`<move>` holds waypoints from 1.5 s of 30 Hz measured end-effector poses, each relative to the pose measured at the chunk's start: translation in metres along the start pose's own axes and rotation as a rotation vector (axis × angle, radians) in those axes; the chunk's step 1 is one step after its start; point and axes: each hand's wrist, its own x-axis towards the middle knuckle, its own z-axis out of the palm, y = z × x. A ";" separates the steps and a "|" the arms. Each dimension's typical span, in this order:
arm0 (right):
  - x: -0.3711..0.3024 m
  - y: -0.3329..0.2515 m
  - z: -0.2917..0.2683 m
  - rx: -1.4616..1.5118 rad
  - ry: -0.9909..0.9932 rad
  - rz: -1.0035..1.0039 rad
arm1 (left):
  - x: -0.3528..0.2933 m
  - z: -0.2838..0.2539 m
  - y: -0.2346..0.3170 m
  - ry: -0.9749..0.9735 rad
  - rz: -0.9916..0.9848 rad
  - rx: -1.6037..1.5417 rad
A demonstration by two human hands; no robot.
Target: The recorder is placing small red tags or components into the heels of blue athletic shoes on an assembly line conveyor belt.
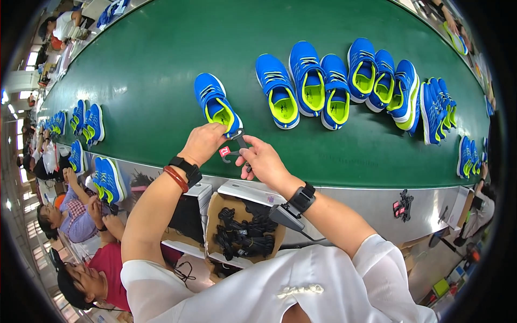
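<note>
Directly beyond the left hand (pixel 202 144), one blue shoe (pixel 209 92) lies on the green work surface (pixel 161 59), toe pointing away from the grip and heel toward it. The fingers of the left hand pinch the shoe at the heel end of its lime-lined opening; the front of the shoe extends clear of the grip.

Immediately right of this hold, the right hand (pixel 265 162) pinches a black hook (pixel 239 141) between thumb and index finger, the other fingers curled beneath. The upper end of the hook meets the heel in view; whether it is engaged with the shoe cannot be told. A red tag (pixel 224 151) sits at the lower part of the hook, in the gap between the two hands.

Beyond and to the right of the right-hand grip stands a row of matching shoes (pixel 336 91), well apart from the held one. Below both grips, on the wearer's side of the surface edge, an open carton (pixel 214 207) contains a heap of black hooks (pixel 245 232). Farther right of the grip, a small black bundle (pixel 403 205) with red tags rests on the metal ledge (pixel 371 204).
</note>
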 end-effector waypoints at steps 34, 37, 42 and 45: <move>0.010 -0.042 -0.070 -1.653 0.142 -0.878 | -0.001 -0.019 0.052 -0.271 -0.273 -0.122; 0.013 -0.042 -0.068 -1.680 0.147 -0.923 | -0.005 -0.020 0.054 -0.252 -0.274 -0.110; 0.011 -0.042 -0.072 -1.665 0.146 -0.960 | -0.010 -0.016 0.057 -0.235 -0.266 -0.088; 0.010 -0.045 -0.074 -1.664 0.098 -0.945 | -0.008 -0.019 0.061 -0.266 -0.309 -0.081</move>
